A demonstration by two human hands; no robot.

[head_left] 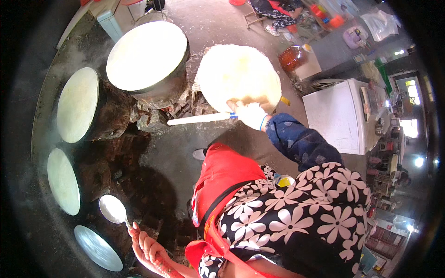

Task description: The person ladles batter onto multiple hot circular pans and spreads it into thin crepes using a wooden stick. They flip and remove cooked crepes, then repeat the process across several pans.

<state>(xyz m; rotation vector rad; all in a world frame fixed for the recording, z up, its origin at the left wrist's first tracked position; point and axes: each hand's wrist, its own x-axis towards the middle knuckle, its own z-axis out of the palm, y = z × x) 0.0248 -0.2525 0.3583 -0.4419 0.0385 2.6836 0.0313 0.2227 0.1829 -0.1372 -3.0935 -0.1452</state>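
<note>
At the lower left my left hand (150,248) is closed round the handle of a ladle (112,209); its pale round bowl points up and left. My right hand (252,115), bright with glare, is closed at the blue-banded end of a long pale wooden stick (199,119). The stick points left. The right fingers reach over the near edge of a large, pale round sheet (238,74), which looks like thin flatbread; glare hides its surface and whether they touch it.
Round griddles curve along the left: a large one covered in white (147,55), two pale ones (78,105) (63,181) and a greyish one (98,248). A white cabinet (333,116) stands right, near a jug of reddish-brown liquid (294,58). A person (276,14) sits at the back.
</note>
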